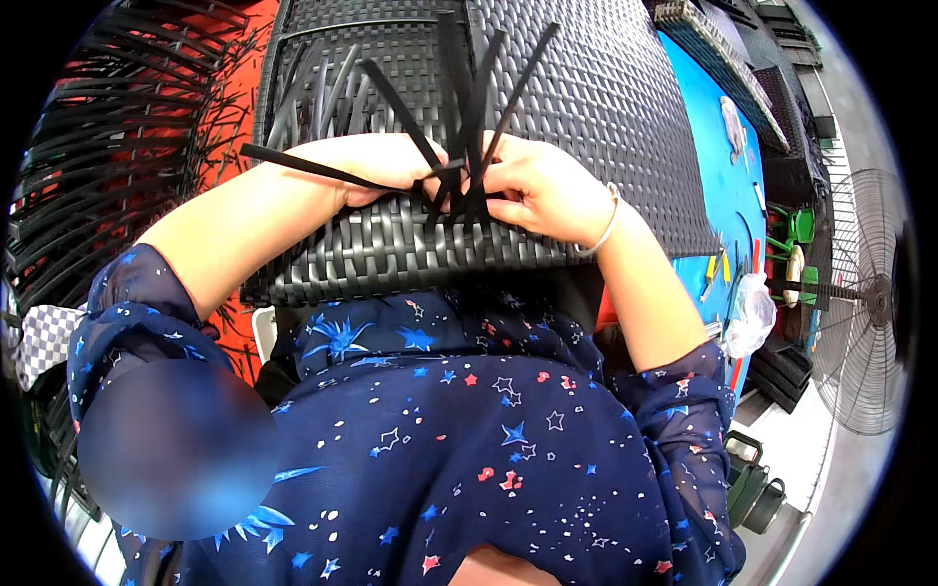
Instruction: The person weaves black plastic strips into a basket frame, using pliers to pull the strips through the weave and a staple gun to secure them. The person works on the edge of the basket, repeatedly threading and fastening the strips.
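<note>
A black woven wicker panel (586,107) spreads out in front of me, its near edge close to my body. Loose flat black wicker strips (476,98) rise in a bunch from the weave near that edge, some crossing each other. My left hand (396,166) is closed at the left of the bunch, its fingertips partly hidden behind strips. On the bunch's right side, my right hand (523,186) pinches a strip between thumb and fingers. One strip (303,164) sticks out leftward across my left wrist.
Many black strips (137,117) hang at the left over a red surface (256,59). At the right, a blue surface (689,93) carries yellow-handled tools (718,269) and a clear plastic bag (750,314). A large fan (879,293) stands at the far right.
</note>
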`<state>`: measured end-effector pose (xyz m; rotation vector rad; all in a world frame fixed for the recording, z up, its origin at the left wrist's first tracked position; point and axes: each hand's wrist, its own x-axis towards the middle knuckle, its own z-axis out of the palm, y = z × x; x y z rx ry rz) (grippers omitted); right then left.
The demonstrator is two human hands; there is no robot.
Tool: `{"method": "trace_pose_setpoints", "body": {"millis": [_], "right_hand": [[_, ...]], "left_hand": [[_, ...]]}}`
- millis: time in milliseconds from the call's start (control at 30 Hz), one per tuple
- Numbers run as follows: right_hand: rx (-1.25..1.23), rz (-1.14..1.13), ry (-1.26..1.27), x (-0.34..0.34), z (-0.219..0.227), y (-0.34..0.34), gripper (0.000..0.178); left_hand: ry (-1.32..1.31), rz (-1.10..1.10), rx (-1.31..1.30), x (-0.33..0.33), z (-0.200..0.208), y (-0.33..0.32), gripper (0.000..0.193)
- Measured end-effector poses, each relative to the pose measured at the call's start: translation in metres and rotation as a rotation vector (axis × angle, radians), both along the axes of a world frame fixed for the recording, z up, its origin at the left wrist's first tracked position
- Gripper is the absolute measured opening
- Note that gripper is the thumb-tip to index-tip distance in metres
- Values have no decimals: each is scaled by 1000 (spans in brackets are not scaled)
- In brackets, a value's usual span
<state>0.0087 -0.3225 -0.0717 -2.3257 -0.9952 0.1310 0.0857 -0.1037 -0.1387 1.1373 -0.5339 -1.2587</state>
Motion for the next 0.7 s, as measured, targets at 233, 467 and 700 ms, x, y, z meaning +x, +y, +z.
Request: {"method": "trace_pose_setpoints", "body": {"millis": [233, 467, 700], "right_hand": [[-59, 225, 128, 17, 5, -5, 26], [-180, 214, -2, 20, 1, 3, 24], [-5, 52, -95, -4, -22, -12, 15]], "left_hand": [[113, 119, 132, -8, 24, -9, 11], [85, 95, 196, -2, 18, 1, 22], [76, 55, 253, 2, 9, -5, 40]]}}
